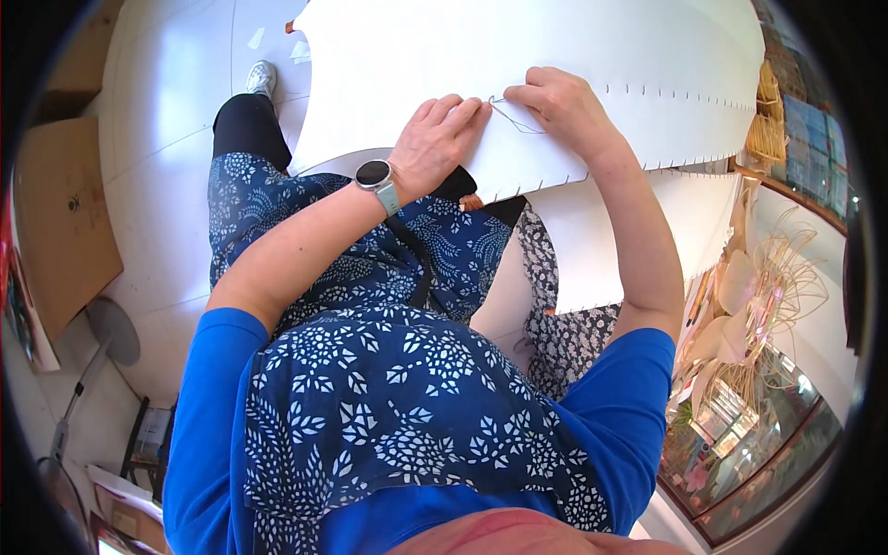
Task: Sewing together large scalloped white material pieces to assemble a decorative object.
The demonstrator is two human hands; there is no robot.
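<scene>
A large white sheet (398, 55) spreads across my lap and beyond, with a row of short dark stitches along its right part and more along its near edge. My left hand (439, 139) rests on the sheet with its fingers drawn together at a thin dark thread (520, 123). Close to its right, my right hand (560, 111) pinches the same thread between thumb and forefinger. A loop of the thread hangs between the two hands over the white surface. Whether a needle is in the fingers is too small to tell.
Below the sheet's right edge lies a second white stitched piece (638, 222), over dark floral cloth (573, 347). Bundles of thin pale strips (768, 277) stand at the right by a glass-topped case (740, 435). Cardboard boxes (69, 213) and a grey round-headed stand (113, 331) are at the left.
</scene>
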